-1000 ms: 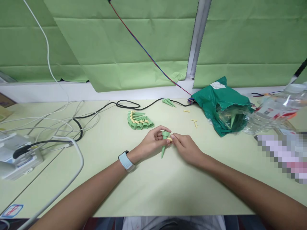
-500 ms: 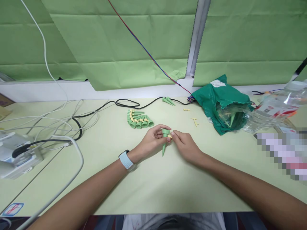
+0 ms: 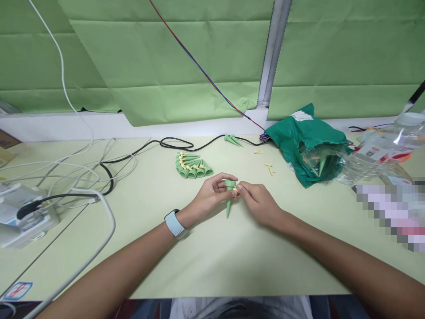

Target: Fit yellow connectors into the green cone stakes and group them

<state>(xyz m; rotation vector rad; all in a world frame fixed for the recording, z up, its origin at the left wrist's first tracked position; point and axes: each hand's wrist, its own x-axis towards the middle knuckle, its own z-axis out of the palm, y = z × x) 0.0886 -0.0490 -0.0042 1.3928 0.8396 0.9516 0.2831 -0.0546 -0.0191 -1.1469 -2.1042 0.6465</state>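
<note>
My left hand (image 3: pixel 215 189) grips a green plastic watering spike (image 3: pixel 229 206), its wide end up and its point down. At the spike's side, the fingers of my right hand (image 3: pixel 257 200) pinch a small yellow valve (image 3: pixel 235 190), mostly hidden by the fingertips. Beyond my left hand lies a fanned group of green spikes (image 3: pixel 191 172) with yellow valves on them. Farther back rest a few bare green spikes (image 3: pixel 233 140). Loose yellow valves (image 3: pixel 270 169) lie beyond my right hand, with another yellow valve (image 3: pixel 258 152) behind them.
A torn green plastic bag (image 3: pixel 288 144) with spikes inside stands at the back right, beside a large clear bottle (image 3: pixel 378 150). A black cable (image 3: pixel 139 148) crosses the back. White cables (image 3: pixel 102 208) and a power strip (image 3: pixel 33 217) occupy the left.
The spike's tip has shifted slightly to the right and down, still in my left hand. My right fingers stay at the yellow valve; the rest looks the same.
</note>
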